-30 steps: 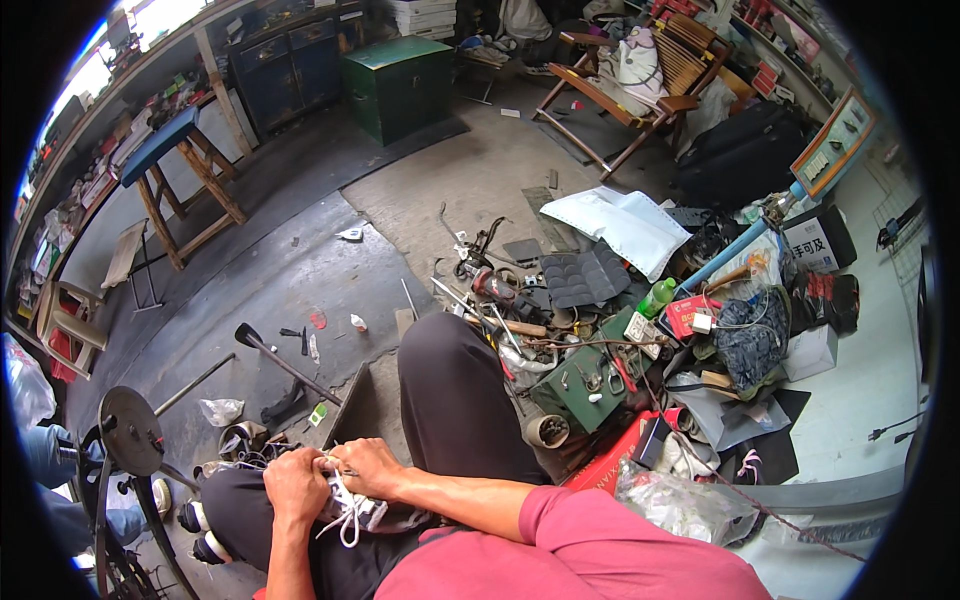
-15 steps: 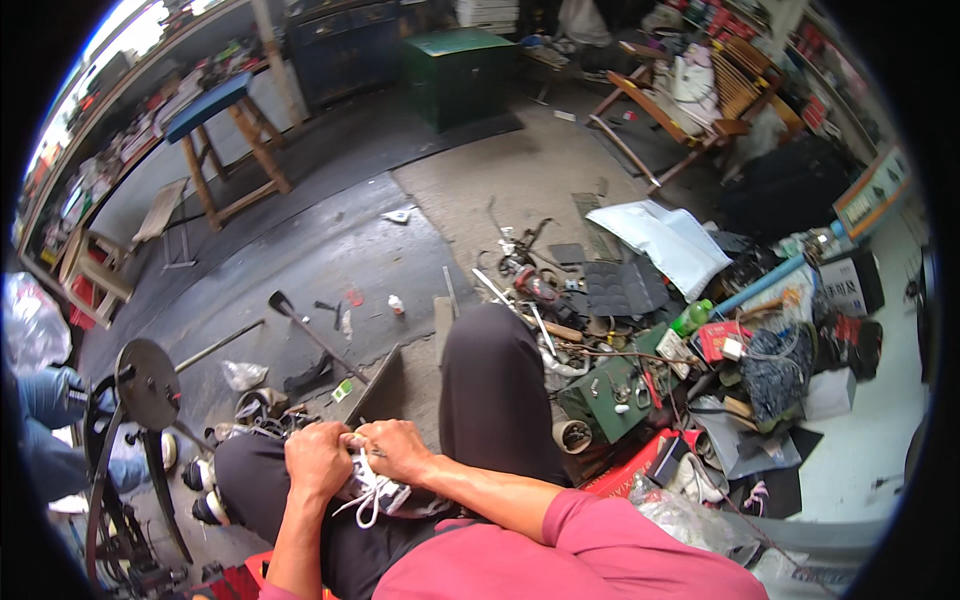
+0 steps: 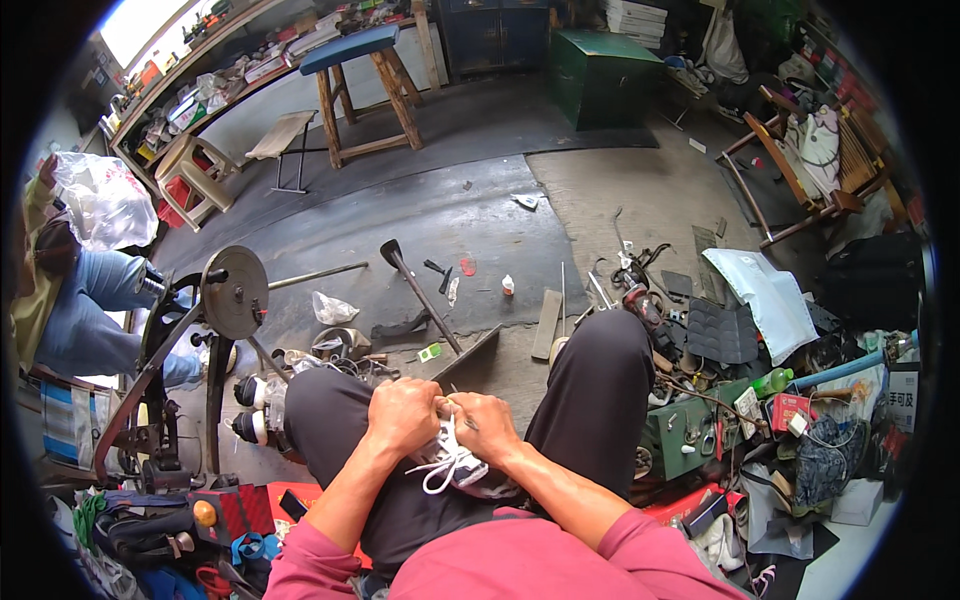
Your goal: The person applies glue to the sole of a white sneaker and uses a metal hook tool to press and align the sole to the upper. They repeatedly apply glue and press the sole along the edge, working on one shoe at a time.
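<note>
A dark-and-white sneaker with loose white laces lies across my lap, between my thighs. My left hand is closed round its far end. My right hand is closed right beside it, fingers pressed toward the left hand's fingertips. A thin, dark, needle-like tool shows at the right fingers; most of it is hidden in the grip. The laces hang in a loop toward me, below both hands. What the fingertips pinch between them is too small to make out.
A shoe-repair machine with a round wheel stands at my left, near another person's jeans. An iron shoe stand is ahead of my knees. At right, a green toolbox sits among cluttered tools and bags. Stools stand farther off.
The view has swung left, so the surroundings sit farther right and more of the left-side clutter shows. Both hands remain closed together at the sneaker, with only slight finger movement.
</note>
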`<state>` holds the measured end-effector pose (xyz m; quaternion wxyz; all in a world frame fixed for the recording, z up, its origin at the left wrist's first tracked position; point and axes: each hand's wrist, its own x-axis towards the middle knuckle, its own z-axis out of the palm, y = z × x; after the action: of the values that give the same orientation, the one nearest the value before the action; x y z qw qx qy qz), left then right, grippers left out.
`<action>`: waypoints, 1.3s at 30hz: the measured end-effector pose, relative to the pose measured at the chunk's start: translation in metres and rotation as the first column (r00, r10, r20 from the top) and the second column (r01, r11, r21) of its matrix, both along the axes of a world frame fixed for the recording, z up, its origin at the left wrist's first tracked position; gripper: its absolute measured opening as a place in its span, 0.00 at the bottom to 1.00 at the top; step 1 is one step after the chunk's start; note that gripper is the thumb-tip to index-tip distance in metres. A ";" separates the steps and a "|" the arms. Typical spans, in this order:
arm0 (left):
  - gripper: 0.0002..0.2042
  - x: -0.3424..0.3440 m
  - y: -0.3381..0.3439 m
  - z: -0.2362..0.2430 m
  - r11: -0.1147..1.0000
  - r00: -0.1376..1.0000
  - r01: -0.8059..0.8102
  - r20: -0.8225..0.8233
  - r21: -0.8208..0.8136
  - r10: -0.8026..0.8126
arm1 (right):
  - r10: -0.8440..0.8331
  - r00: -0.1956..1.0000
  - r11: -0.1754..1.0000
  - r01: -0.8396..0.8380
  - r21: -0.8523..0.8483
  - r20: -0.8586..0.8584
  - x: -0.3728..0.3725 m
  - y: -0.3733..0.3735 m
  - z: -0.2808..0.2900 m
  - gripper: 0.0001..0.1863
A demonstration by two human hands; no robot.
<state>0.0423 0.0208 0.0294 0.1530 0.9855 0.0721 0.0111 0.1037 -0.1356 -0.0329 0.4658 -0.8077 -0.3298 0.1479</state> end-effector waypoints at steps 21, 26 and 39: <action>0.08 -0.001 0.002 -0.008 0.999 1.000 -0.027 0.000 -0.027 0.028 | 0.021 0.999 0.998 -0.023 -0.063 -0.026 0.003 -0.001 0.007 0.09; 0.08 0.000 0.002 -0.007 0.999 1.000 -0.020 0.010 -0.026 0.020 | 0.014 1.000 1.000 -0.014 -0.009 -0.026 0.004 -0.002 0.007 0.10; 0.07 0.000 0.002 0.003 0.995 1.000 -0.026 0.001 -0.096 0.027 | 0.032 0.993 0.999 -0.036 -0.027 -0.112 0.007 -0.003 0.014 0.11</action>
<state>0.0418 0.0231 0.0327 0.2001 0.9760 0.0855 0.0107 0.1108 -0.1388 -0.0186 0.4690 -0.7992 -0.3149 0.2053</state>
